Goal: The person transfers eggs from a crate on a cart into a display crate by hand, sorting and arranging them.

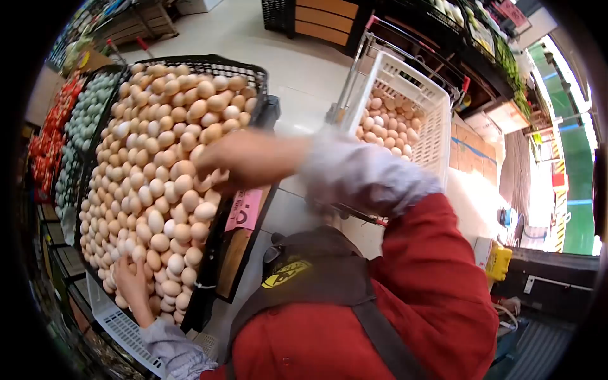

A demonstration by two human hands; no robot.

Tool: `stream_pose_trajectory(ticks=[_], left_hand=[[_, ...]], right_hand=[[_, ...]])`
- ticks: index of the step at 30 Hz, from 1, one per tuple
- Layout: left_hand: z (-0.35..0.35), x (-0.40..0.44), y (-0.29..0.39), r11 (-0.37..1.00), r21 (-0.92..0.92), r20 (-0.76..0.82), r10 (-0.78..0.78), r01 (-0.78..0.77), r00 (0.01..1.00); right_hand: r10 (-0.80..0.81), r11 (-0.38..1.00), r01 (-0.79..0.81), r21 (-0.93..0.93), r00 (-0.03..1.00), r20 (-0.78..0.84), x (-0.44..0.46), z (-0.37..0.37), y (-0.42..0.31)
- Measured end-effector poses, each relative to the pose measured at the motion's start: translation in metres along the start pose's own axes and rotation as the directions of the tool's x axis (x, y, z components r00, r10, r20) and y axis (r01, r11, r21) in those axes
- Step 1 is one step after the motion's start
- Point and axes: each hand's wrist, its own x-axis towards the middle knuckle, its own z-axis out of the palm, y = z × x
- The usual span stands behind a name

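Pale tiled floor (301, 104) between heaped eggs (159, 136) and white crate (436, 136)

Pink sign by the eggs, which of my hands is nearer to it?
Right. Your right hand, blurred, is at the eggs just above the pink sign in the picture; your left hand is at eggs farther off, toward the lower left.

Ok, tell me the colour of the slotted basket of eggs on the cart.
The basket is white; the head view shows it best.
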Motion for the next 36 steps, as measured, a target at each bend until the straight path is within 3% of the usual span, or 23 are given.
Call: stream_pose_trajectory(ticks=[1,2,3,4,5,6,8,10,11,13,14,15,18,19,21,22,24,25,27,32,36], left_hand=[[-0.004,0.002,0.011,1.0,-0.014,-0.053,-0.011,0.01,0.999],[-0.014,0.004,0.034,0.995,-0.085,-0.066,-0.065,0.059,0.996],[-0.02,0.009,0.055,0.996,-0.079,-0.134,0.039,-0.05,0.99],[-0.024,0.016,0.075,0.985,-0.067,-0.202,0.141,-0.157,0.969],[-0.029,0.022,0.103,0.984,-0.061,-0.197,0.151,-0.166,0.969],[-0.034,0.029,0.137,0.955,-0.149,-0.202,0.223,-0.255,0.954],[-0.035,0.042,0.209,0.848,-0.351,-0.177,0.357,-0.398,0.917],[-0.033,0.05,0.292,0.709,-0.572,-0.093,0.444,-0.412,0.891],[-0.033,0.052,0.333,0.615,-0.623,-0.099,0.55,-0.483,0.829],[-0.028,0.056,0.406,0.558,-0.672,0.04,0.683,-0.487,0.729],[-0.015,0.057,0.438,0.434,-0.678,-0.059,0.772,-0.593,0.633],[-0.007,0.056,0.468,0.391,-0.676,-0.059,0.816,-0.624,0.575],[0.027,0.054,0.54,0.347,-0.574,0.092,0.927,-0.742,0.363],[0.048,0.053,0.559,0.178,-0.595,-0.059,0.963,-0.783,0.264],[0.054,0.048,0.607,0.248,-0.406,0.264,0.953,-0.879,0.147],[0.077,0.05,0.62,0.25,-0.405,0.268,0.952,-0.88,0.147],[0.143,0.049,0.638,0.093,-0.143,0.16,0.985,-0.985,0.069],[0.152,0.049,0.648,0.093,-0.138,0.161,0.985,-0.986,0.07],[0.167,0.048,0.665,0.128,0.06,0.298,0.944,-0.99,0.14],[0.213,0.056,0.686,0.211,0.059,0.431,0.876,-0.976,0.215],[0.197,0.059,0.697,0.25,0.03,0.499,0.835,-0.968,0.231]], right_hand=[[0.259,0.963,-0.257,0.084,0.966,-0.014,-0.039,-0.039,-0.001],[0.345,0.919,-0.302,0.253,0.927,-0.146,-0.081,-0.066,0.016],[0.458,0.874,-0.376,0.309,0.849,-0.263,-0.123,-0.092,0.036],[0.568,0.823,-0.509,0.253,0.755,-0.327,-0.163,-0.116,0.049],[0.624,0.758,-0.64,0.125,0.656,-0.424,-0.205,-0.13,0.069],[0.68,0.681,-0.723,0.118,0.563,-0.47,-0.243,-0.136,0.092],[0.851,0.412,-0.909,-0.066,0.409,-0.329,-0.314,-0.137,0.137],[0.904,0.397,-0.914,-0.085,0.405,-0.14,-0.365,-0.111,0.183],[0.904,0.385,-0.909,-0.163,0.406,-0.132,-0.377,-0.095,0.199],[0.888,0.276,-0.88,-0.388,0.387,-0.247,-0.376,-0.072,0.196],[0.876,0.316,-0.873,-0.371,0.419,-0.239,-0.394,-0.052,0.228],[0.863,0.357,-0.865,-0.353,0.45,-0.231,-0.414,-0.032,0.262],[0.804,0.462,-0.81,-0.362,0.554,-0.216,-0.404,-0.024,0.252],[0.792,0.479,-0.799,-0.363,0.572,-0.214,-0.398,-0.028,0.249],[0.757,0.55,-0.725,-0.415,0.642,-0.118,-0.383,-0.041,0.237],[0.784,0.55,-0.751,-0.366,0.615,-0.082,-0.374,-0.053,0.226],[0.831,0.533,-0.802,-0.27,0.556,-0.01,-0.356,-0.078,0.201],[0.847,0.513,-0.816,-0.266,0.531,0.007,-0.358,-0.078,0.21],[0.855,0.501,-0.824,-0.263,0.519,0.004,-0.362,-0.071,0.222],[0.855,0.5,-0.835,-0.23,0.518,-0.021,-0.375,-0.055,0.24],[0.849,0.514,-0.837,-0.185,0.528,-0.032,-0.379,-0.053,0.248]])
